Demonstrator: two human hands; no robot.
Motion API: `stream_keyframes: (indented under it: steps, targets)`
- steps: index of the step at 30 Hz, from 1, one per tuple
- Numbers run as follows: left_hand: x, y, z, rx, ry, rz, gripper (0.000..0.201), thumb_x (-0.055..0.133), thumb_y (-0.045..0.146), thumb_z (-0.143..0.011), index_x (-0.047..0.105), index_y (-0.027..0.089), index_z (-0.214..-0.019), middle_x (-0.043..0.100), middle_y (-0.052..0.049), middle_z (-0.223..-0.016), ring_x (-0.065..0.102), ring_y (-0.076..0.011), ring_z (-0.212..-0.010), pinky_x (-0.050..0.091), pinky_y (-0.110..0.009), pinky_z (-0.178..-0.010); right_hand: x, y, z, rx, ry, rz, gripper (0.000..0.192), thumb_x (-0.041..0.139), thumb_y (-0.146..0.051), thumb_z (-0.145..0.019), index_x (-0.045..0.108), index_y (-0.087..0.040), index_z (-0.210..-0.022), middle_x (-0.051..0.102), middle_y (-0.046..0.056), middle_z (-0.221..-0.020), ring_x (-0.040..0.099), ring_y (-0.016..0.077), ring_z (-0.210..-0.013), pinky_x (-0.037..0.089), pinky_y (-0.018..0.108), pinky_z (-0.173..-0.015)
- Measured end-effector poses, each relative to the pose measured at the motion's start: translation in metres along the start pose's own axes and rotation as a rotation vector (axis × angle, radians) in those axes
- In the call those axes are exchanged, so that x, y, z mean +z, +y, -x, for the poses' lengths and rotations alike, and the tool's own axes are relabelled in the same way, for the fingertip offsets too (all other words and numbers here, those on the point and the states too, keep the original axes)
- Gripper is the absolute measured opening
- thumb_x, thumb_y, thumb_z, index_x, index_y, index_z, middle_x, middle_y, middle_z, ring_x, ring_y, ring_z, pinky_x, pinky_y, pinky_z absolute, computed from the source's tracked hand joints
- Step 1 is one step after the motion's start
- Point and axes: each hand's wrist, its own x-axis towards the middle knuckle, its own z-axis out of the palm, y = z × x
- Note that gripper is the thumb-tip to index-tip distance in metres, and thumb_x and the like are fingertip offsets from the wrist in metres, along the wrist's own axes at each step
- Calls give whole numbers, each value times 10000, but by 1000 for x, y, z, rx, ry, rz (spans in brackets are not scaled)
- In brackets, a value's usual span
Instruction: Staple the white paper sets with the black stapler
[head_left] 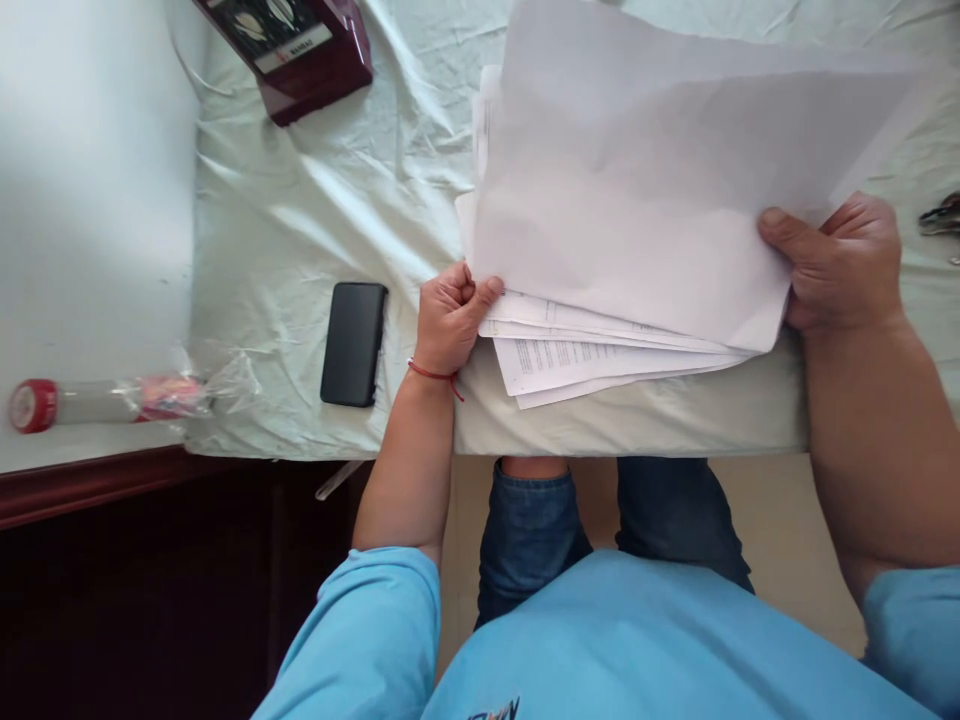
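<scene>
Far left, a red-capped tube (97, 400) in clear wrap lies along the front edge of the bare white surface, its wrapper overlapping the left edge of the pale green cloth (315, 200) that covers the table. Up at the back edge sits a dark red box (300, 50), tilted. Nearer the front, a black phone (353, 343) lies flat, just beside the left hand (450, 318). That hand, red thread at the wrist, is pinched shut on the left edge of the stack of papers (600, 350), thumb pressed over the corner. The stack rests near the front edge of the table, printed sheets fanned out at the bottom. Above them a blank top sheet (645, 180) is lifted and bowed upward. Over on the right, the right hand (840, 265) is clamped on that sheet's right edge, thumb on top. The hands are well apart, one at each side of the papers. At the far right edge, a small dark metal object (941, 215) peeks in, too cut off to identify.
</scene>
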Motion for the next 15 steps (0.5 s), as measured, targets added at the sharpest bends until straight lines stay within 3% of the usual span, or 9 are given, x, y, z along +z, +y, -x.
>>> stream_keyframes:
  steps: [2, 6, 11, 15]
  targets:
    - [0, 1, -1, 18, 17, -16, 405, 854, 643, -888, 772, 246, -879, 683, 18, -658, 633, -149, -541, 513, -290, -494, 0, 1, 0, -6, -20, -29, 335, 774, -369, -823, 724, -272, -1139, 623, 18, -1298, 646, 205, -1180, 490, 379, -1083]
    - [-2, -1, 0, 18, 2, -17, 410, 843, 650, -891, 756, 252, -939, 753, -18, -805, 731, -200, -698, 606, -340, -633, -2, 0, -2, -14, -25, -27, 377, 766, -375, -832, 689, -325, -1198, 619, -11, -1305, 638, 189, -1194, 479, 376, -1086]
    - [-6, -4, 0, -24, -46, 1, 459, 898, 666, -807, 713, 281, -976, 773, -23, -884, 771, -244, -788, 660, -406, -732, -5, 1, -3, 32, 5, -2, 348, 789, -421, -800, 720, -311, -1123, 646, -7, -1256, 655, 200, -1152, 496, 398, -1055]
    - [-3, -1, -1, -7, -20, -6, 512, 815, 758, -845, 706, 275, -976, 762, -52, -950, 797, -317, -1059, 674, -463, -903, -4, -1, -1, 26, -17, -39, 354, 801, -428, -783, 727, -312, -1109, 628, -2, -1288, 645, 226, -1177, 506, 415, -1050]
